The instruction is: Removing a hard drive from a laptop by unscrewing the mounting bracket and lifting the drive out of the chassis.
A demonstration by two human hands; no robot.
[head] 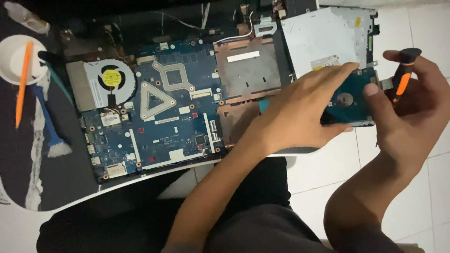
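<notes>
Hands at work over an opened laptop, seen from above. The left hand [300, 110] reaches across from the lower middle, palm down, its fingers [340, 70] spread over the top of a small hard drive [349, 100] with a teal circuit board facing up, and its thumb tucked under the drive's lower edge, so the fingers are grasping the drive. The right hand [410, 105] comes in from the right edge. Its thumb presses on the drive's right end, while the rest of its fingers are curled around a black and orange screwdriver [402, 77], held upright just beside the drive. The drive sits at the right end of the laptop, just below a flat silver optical drive [323, 37], and above a white tiled floor [403, 187].

To the left, the laptop's blue motherboard [173, 122] lies exposed, with a round cooling fan [111, 79] bearing a yellow centre label near its upper left, and copper-coloured plates [246, 68] to its right. The laptop rests on a dark mat over a white tabletop [14, 225]. At the far left, well apart from the hands, stands a white round dish [11, 58] with an orange stick [22, 84] lying across it, and a blue-handled brush [49, 124] lies just beside it. The person's dark-clothed lap fills the bottom of the view.
</notes>
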